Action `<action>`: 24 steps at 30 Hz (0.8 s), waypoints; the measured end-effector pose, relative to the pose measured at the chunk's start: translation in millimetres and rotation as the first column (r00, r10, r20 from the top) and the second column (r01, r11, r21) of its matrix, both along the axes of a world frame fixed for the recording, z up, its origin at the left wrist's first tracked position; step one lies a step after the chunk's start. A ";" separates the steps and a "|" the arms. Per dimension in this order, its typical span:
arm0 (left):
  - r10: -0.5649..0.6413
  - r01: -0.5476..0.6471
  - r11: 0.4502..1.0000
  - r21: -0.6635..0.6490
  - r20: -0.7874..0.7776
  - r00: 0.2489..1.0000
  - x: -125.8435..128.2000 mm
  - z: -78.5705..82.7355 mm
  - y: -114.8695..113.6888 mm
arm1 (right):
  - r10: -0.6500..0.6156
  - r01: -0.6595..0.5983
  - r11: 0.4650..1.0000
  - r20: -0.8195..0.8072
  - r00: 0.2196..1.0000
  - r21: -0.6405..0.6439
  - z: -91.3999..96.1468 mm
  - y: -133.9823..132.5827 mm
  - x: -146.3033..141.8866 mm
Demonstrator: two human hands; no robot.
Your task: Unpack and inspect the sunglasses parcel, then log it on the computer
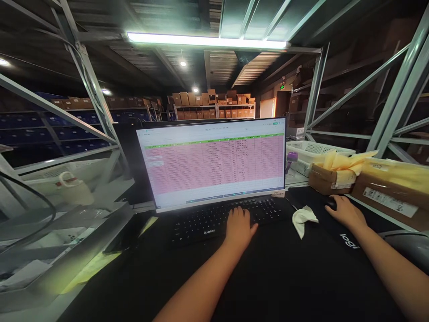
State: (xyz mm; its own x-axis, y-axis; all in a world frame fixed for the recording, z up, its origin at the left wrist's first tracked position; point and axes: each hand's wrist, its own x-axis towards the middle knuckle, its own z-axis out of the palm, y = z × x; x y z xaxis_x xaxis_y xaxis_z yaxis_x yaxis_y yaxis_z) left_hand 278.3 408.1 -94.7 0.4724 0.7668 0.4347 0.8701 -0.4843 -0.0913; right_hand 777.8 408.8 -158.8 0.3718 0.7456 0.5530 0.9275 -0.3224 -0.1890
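My left hand lies over the right part of a black keyboard, fingers stretched forward onto the keys and thumb out to the side. It holds nothing. Farther right, my right hand rests on a black computer mouse, mostly covered by the fingers. Under it is a black desk mat with "logi" printed on it. Behind the keyboard stands a monitor showing a spreadsheet with pink rows and a green header. A crumpled white tissue lies between the keyboard and my right hand.
Cardboard boxes with yellowish sheets and white plastic baskets stand at the right. A purple-topped object is beside the monitor. At the left are a grey tray with papers and a blurred white jug-like container. Metal rack posts frame the desk.
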 end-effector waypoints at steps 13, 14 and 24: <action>0.009 -0.009 1.000 -0.010 0.015 1.000 0.7 0.6 0.1 | -0.004 0.004 0.999 0.006 1.000 0.045 -2.8 1.8 -0.7; 0.011 -0.011 1.000 -0.011 0.012 1.000 0.8 0.8 0.0 | -0.006 0.006 0.999 0.005 1.000 0.045 -2.4 1.5 -1.4; 0.019 -0.018 0.999 -0.038 0.001 1.000 -0.2 3.6 -3.2 | -0.002 0.002 1.000 0.000 1.000 0.031 2.5 -1.7 -7.6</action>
State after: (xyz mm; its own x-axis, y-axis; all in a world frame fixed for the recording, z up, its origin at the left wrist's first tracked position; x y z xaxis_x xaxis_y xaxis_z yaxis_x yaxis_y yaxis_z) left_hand 278.2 405.0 -91.1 0.4575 0.7913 0.4056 0.8791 -0.4712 -0.0722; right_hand 770.2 407.1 -156.3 0.3730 0.7277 0.5756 0.9270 -0.3181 -0.1985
